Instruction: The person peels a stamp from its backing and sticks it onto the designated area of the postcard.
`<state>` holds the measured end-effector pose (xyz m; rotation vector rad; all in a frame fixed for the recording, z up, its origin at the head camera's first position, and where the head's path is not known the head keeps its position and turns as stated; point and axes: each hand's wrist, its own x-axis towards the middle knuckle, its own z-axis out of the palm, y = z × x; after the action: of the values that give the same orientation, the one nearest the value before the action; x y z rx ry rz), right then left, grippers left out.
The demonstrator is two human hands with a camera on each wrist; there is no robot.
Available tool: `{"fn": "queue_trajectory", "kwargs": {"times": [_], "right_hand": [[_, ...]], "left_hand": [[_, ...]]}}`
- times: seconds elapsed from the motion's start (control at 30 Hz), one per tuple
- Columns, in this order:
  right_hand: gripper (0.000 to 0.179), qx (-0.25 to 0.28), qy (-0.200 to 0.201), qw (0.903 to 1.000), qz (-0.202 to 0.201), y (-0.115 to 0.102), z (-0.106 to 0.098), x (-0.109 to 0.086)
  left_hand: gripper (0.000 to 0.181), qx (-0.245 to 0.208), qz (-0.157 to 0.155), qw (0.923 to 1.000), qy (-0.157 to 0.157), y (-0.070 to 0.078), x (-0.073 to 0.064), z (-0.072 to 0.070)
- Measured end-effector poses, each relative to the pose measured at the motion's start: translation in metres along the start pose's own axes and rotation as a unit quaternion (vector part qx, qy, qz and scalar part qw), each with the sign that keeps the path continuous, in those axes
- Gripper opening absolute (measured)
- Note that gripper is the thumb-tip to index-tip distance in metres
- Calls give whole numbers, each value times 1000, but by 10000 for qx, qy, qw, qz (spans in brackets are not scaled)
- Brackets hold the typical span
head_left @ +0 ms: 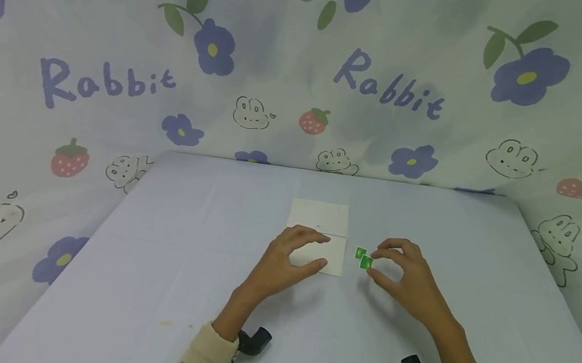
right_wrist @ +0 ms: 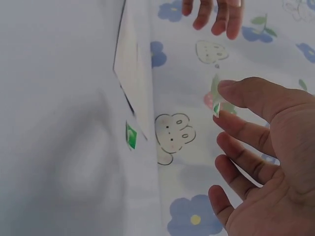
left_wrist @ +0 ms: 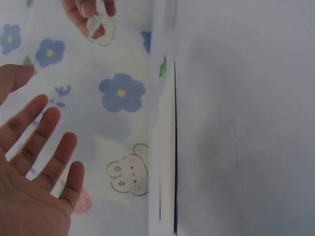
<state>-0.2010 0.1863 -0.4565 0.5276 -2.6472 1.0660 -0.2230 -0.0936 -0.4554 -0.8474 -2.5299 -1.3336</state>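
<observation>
Thumb and index finger of my right hand [head_left: 415, 286] pinch a small green stamp-like square [head_left: 367, 262] with a white border, held above the table. In the right wrist view this held square [right_wrist: 216, 109] is seen nearly edge-on. A second green square [head_left: 360, 253] lies on the table, just right of a white sheet [head_left: 320, 216] with a line across its middle. My left hand [head_left: 277, 266] hovers over the sheet's lower left part, thumb and fingers apart and holding nothing. The left wrist view shows this hand [left_wrist: 37, 162] with fingers spread.
A white cloth [head_left: 163, 288] covers the table. Printed fabric [head_left: 287, 65] with flowers, rabbits and strawberries hangs behind and at the sides. Dark wrist devices [head_left: 254, 342] sit near both sleeves. Small yellowish marks [head_left: 166, 323] show on the cloth at the front left.
</observation>
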Motion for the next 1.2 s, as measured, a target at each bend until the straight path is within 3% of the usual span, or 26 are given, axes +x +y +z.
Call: {"fn": "queue_trajectory", "kwargs": {"times": [0.77, 1.2], "right_hand": [[29, 432, 147, 9988, -194, -21, -18, -6], [29, 490, 128, 9985, -210, -37, -26, -11]], "left_hand": [[41, 113, 631, 9979, 138, 24, 2, 3], [37, 173, 1349, 9906, 112, 42, 2, 4]]}}
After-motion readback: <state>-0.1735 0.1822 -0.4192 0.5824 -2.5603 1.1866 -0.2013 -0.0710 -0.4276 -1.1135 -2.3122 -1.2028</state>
